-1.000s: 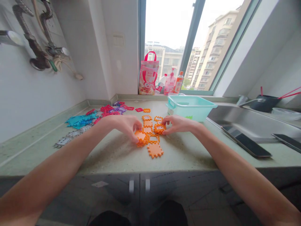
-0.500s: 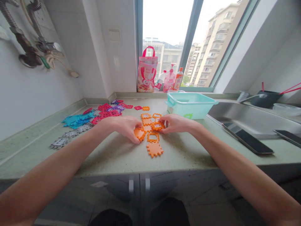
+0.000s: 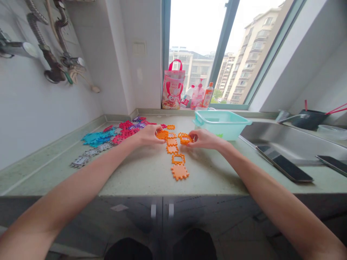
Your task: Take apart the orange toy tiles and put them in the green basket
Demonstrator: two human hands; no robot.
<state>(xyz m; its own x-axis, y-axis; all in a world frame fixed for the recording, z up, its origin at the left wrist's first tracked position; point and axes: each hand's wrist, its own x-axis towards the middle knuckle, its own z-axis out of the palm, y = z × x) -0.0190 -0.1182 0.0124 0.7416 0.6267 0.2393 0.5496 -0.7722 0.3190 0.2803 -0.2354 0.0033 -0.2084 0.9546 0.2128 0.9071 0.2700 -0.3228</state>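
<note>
On the green countertop lies a column of orange interlocking puzzle tiles. My left hand is closed on an orange tile at the far end of the column. My right hand pinches another orange tile with a white label just to the right. A framed open tile and a solid orange tile lie nearer to me, untouched. One small orange tile sits farther back.
Heaps of red and purple tiles, blue tiles and grey tiles lie at the left. A teal plastic tub stands behind my right hand. A sink with two dark phones is at the right. A pink bag and bottles stand on the sill.
Both hands moved away from me to the far end of the orange column. My left hand carried its orange tile from beside the near tiles up to the top.
</note>
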